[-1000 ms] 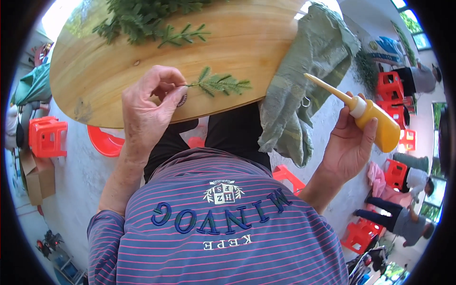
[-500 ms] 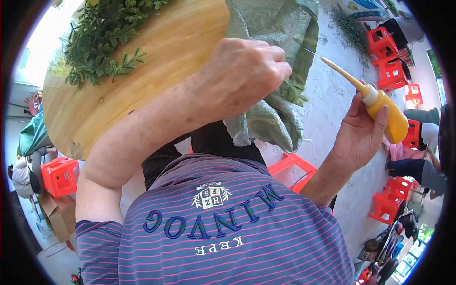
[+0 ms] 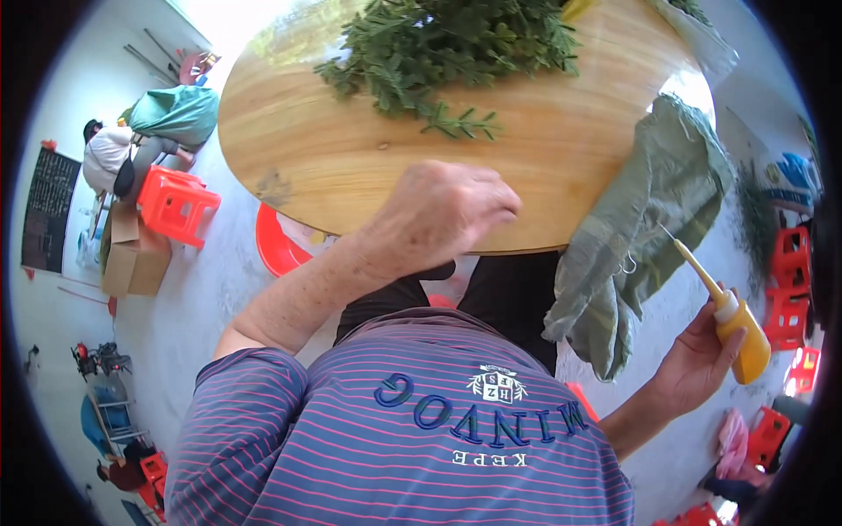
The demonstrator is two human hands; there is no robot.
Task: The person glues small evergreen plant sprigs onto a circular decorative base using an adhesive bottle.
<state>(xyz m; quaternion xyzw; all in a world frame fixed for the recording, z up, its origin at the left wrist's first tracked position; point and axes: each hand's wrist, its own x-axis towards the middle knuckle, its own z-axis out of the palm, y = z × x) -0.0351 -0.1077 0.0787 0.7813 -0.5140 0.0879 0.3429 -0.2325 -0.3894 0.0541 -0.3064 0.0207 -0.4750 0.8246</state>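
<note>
My left hand [image 3: 452, 213] hovers over the near edge of the round wooden table [image 3: 333, 162], its fingers curled together and nothing showing in them. Ahead of it lies a loose green artificial sprig [image 3: 460, 123], beside a heap of similar green sprigs [image 3: 438, 53]. Off to the right, my right hand [image 3: 697, 359] grips a yellow squeeze bottle [image 3: 747, 346], with its long nozzle and thin metal tip pointing up and left. A grey-green woven sack [image 3: 631, 202] hangs over the table's right edge, between the hands and left of the nozzle tip.
Red plastic stools [image 3: 178, 203] stand at left and right, with a cardboard box [image 3: 139, 259] on the left. A person [image 3: 110, 158] sits by a green sack [image 3: 180, 114] at the far left. A red basin [image 3: 276, 245] sits below the table edge.
My left hand has come away from the sack, where a green sprig showed beneath its fingers, to over the table. The view has swung left; the bottle stays in my right hand.
</note>
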